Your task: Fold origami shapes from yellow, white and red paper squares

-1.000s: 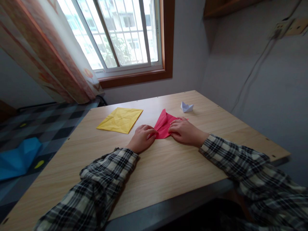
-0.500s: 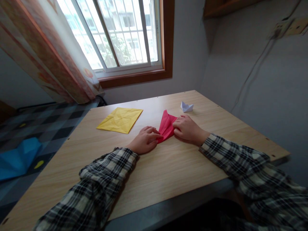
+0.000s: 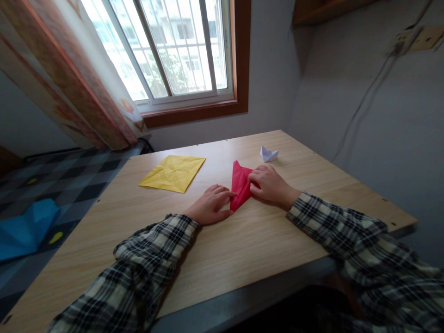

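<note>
A folded sheet of red origami paper (image 3: 240, 183) lies on the wooden table between my hands, its narrow point aimed toward the window. My left hand (image 3: 212, 205) rests at the paper's left side with fingers stretched out and the thumb apart, fingertips touching its near left part. On the other side, my right hand (image 3: 272, 184) is closed on the paper's right edge, thumb and curled fingers pinching it. The part under those right fingers is hidden. Just beyond my right hand stands a small white folded paper boat (image 3: 268, 154).
A creased yellow paper square (image 3: 172, 173) lies at the table's back left. Blue folded paper (image 3: 29, 227) rests on a checked surface left of the table (image 3: 194, 268). A window and curtain (image 3: 86, 78) are behind; a cable (image 3: 360, 108) hangs on the right wall.
The red paper has turned a little, its near corner shifting toward me. My left fingers have straightened and spread; my right hand has barely moved.
</note>
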`<act>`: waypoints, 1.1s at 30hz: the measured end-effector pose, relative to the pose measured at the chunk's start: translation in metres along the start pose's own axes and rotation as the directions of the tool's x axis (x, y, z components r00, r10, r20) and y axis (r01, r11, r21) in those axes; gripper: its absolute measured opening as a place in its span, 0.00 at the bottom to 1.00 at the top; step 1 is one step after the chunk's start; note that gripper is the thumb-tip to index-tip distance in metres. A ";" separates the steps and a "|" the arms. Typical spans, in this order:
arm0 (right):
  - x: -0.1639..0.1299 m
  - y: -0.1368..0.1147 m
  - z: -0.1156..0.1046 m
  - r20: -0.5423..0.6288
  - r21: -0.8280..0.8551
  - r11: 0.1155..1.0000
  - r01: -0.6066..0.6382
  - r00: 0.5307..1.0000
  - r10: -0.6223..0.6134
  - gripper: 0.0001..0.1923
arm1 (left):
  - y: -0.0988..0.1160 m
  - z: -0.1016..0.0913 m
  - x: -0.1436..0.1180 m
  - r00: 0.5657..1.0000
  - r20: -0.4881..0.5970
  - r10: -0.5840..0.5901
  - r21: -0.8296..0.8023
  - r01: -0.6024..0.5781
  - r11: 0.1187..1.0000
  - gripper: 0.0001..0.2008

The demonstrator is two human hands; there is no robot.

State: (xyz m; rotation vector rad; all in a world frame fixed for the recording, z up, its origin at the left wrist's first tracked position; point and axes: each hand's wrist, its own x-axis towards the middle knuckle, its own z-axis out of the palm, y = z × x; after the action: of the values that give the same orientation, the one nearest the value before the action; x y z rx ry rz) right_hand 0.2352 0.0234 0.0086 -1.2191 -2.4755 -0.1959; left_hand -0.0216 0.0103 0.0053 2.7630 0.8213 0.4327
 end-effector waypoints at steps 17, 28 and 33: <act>0.000 0.006 0.014 0.054 -0.034 0.999 -0.034 0.998 0.036 0.07 | 0.011 -0.001 0.001 0.999 0.008 0.034 0.023 -0.034 0.999 0.18; 0.001 0.009 0.017 0.051 -0.030 0.999 -0.020 0.998 0.022 0.07 | 0.008 0.000 0.001 0.999 0.011 0.049 0.026 -0.050 0.998 0.17; 0.002 0.011 0.017 0.036 -0.017 1.000 0.004 0.999 -0.004 0.06 | 0.009 0.000 0.001 0.999 0.022 0.044 0.037 -0.045 0.998 0.16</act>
State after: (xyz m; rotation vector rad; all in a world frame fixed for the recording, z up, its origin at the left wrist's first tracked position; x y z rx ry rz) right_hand 0.2380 0.0365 -0.0071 -1.2351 -2.5118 -0.1986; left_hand -0.0163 0.0033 0.0085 2.8206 0.7719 0.3998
